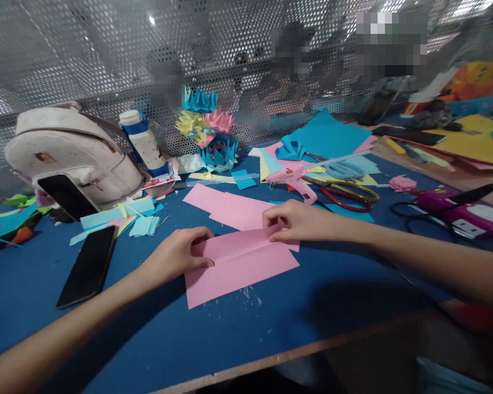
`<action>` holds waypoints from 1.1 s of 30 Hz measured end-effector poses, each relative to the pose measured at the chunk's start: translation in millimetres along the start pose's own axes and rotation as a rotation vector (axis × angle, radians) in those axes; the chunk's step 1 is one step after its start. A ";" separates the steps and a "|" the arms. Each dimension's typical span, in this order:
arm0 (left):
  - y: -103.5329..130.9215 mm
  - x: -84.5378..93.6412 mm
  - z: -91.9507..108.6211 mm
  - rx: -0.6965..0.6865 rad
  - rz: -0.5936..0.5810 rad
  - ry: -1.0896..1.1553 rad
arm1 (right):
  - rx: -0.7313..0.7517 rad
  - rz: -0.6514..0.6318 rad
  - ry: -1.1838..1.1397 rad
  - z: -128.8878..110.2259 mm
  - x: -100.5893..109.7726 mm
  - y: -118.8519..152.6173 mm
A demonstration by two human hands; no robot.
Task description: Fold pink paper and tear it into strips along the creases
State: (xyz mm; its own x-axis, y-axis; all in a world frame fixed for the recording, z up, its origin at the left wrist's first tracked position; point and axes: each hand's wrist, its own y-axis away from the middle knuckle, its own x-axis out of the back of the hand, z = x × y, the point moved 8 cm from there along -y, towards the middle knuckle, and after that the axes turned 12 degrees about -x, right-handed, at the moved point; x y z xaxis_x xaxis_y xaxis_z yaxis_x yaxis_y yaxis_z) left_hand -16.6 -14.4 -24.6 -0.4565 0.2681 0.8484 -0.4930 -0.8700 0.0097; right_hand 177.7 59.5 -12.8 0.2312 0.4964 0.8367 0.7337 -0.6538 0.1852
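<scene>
A pink sheet of paper (pixel 242 265) with a crease along its length lies at a slight tilt near the middle of the blue table. My left hand (pixel 184 249) grips its left end, thumb on top and fingers curled behind. At the far right corner, my right hand (pixel 290 221) pinches the upper edge between thumb and fingers. Behind this sheet, more pink paper strips (pixel 230 207) lie overlapping, partly covered by my right hand.
Beyond my right hand lie a pink glue gun (pixel 291 180) and red-and-yellow-handled scissors (pixel 345 194). A phone (pixel 88 268) lies left of my left hand. Farther back stand a white backpack (pixel 74 148), a bottle (pixel 143 142) and folded paper flowers (pixel 209 128). The table's front edge (pixel 246 369) is near.
</scene>
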 end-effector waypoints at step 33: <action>69.7 -40.7 52.2 -0.572 0.060 -0.510 | 0.463 0.149 0.347 -55.2 -73.6 59.2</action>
State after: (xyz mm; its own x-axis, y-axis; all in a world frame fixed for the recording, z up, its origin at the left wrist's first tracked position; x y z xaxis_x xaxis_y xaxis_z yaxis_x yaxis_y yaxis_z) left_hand 6.3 -107.5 -30.8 -0.1650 -0.1178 0.9792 -0.8477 -0.4905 -0.2018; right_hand 168.8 -47.2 -35.0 0.1875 0.1518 0.9705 0.9298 -0.3461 -0.1255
